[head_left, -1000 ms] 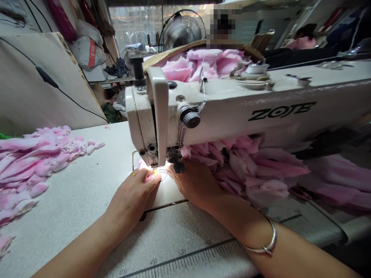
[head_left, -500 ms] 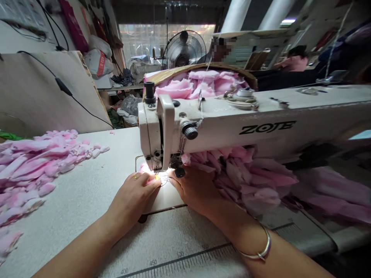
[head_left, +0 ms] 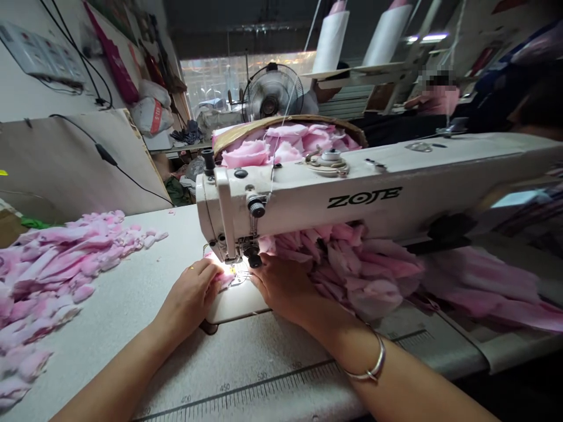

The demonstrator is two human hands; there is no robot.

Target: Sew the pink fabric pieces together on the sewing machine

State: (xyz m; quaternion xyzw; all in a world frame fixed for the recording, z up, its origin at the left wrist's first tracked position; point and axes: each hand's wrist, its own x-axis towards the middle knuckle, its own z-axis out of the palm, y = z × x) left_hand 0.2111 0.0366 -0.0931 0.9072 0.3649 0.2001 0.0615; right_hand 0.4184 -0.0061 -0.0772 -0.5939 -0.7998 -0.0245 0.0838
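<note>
A white sewing machine (head_left: 303, 193) stands over the table, its lamp lighting the needle area. Just left of the needle, my left hand (head_left: 191, 293) has its fingers together on a small piece of pink fabric (head_left: 226, 275). My right hand (head_left: 284, 287) is right of the needle, its fingers bent beside the presser foot; its fingertips are partly hidden and what they hold cannot be made out. Bunched pink fabric (head_left: 369, 275) lies under the machine arm, behind and beside my right hand.
Many pink pieces (head_left: 57, 264) are heaped on the table (head_left: 132, 293) at left. Behind the machine sit a container of pink fabric (head_left: 290, 140), a fan (head_left: 272, 94) and thread cones (head_left: 332, 41). Other people are in the background at right.
The view has shifted, so the machine and both hands appear further left. My left fingertips have drawn back slightly from the needle. My right hand remains beside the presser foot.
</note>
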